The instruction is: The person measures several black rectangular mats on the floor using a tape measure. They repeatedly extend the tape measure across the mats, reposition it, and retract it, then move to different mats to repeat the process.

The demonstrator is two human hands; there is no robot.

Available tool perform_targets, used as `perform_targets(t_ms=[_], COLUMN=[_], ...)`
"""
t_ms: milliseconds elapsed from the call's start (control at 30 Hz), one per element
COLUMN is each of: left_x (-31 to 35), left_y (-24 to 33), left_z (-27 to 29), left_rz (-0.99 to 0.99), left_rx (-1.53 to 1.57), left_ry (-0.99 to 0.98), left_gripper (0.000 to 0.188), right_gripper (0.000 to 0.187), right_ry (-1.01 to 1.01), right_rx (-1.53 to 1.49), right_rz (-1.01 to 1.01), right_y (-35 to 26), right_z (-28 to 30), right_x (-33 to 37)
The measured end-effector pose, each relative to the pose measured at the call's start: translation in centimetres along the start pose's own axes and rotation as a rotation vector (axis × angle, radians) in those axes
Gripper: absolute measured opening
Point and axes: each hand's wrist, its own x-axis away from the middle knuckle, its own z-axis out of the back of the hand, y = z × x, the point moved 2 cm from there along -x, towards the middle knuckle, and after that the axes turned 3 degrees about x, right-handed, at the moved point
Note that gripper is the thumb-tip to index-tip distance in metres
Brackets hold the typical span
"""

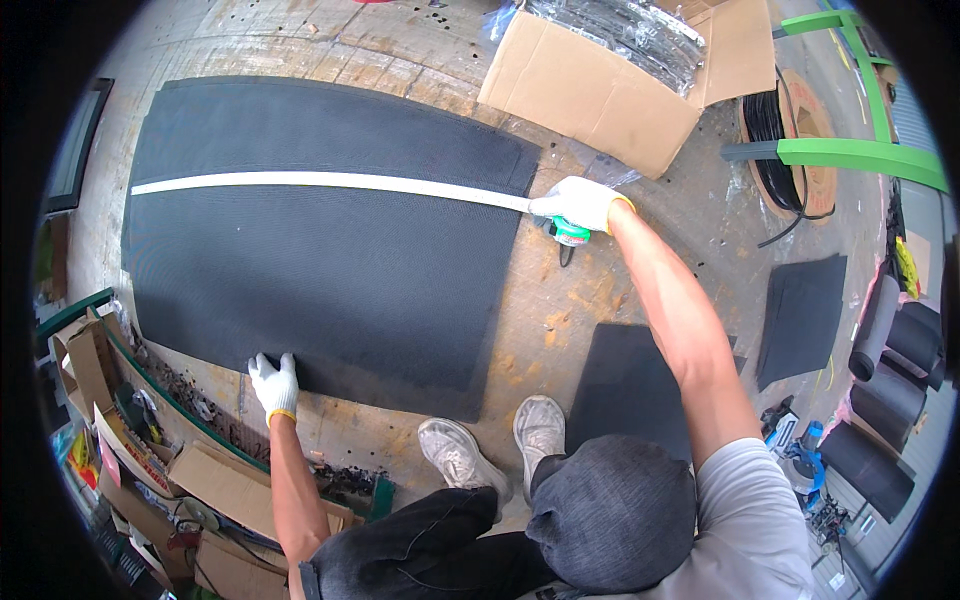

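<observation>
A large black sheet (pixel 320 260) of mesh-like material lies flat on the floor, apparently with more sheets stacked under it. Across it, from its left edge to past its right edge, stretches the white blade (pixel 330 179) of a tape measure (pixel 570 232) with a green case and dark strap. My gloved right hand (pixel 578 201) grips this tape measure just beyond the sheet's right edge. On the sheet's near edge rests my gloved left hand (pixel 273 383), fingers spread and holding nothing.
An open cardboard box (pixel 590 90) of plastic-wrapped parts stands at the far right, beside a cable spool (pixel 812 150) and a green metal frame (pixel 860 156). Smaller black sheets (pixel 630 380) lie nearer, with dark rolls (pixel 888 402) at right. Cardboard boxes (pixel 225 485) crowd the near left.
</observation>
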Motion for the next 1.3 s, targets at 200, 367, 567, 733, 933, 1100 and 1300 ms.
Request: perform_targets(t_ms=[200, 367, 567, 733, 933, 1100, 1300], left_x=[0.02, -0.03, 0.18, 0.29, 0.24, 0.19, 0.11], left_y=[0.15, 0.26, 0.49, 0.78, 0.57, 0.37, 0.34], left_z=[0.05, 0.01, 0.25, 0.38, 0.1, -0.17, -0.24], left_rz=[-0.001, 0.005, 0.018, 0.022, 0.019, -0.011, -0.024], left_rx=[0.0, 0.003, -0.007, 0.005, 0.002, 0.003, 0.013], left_ry=[-0.011, -0.015, -0.024, -0.031, -0.016, 0.024, 0.028], left_gripper=[0.081, 0.08, 0.082, 0.082, 0.081, 0.078, 0.076], right_gripper=[0.045, 0.04, 0.041, 0.042, 0.043, 0.042, 0.043], right_ry=[0.027, 0.009, 0.0, -0.006, -0.003, 0.001, -0.011], right_rx=[0.03, -0.107, -0.07, -0.073, -0.009, -0.063, -0.079], right_rz=[0.008, -0.001, -0.017, -0.016, -0.015, -0.024, -0.043], right_y=[-0.08, -0.28, -0.1, 0.34, 0.17, -0.13, 0.07], right_z=[-0.03, -0.11, -0.13, -0.22, -0.1, -0.07, -0.26], right_x=[0.08, 0.31, 0.22, -0.28, -0.21, 0.23, 0.03])
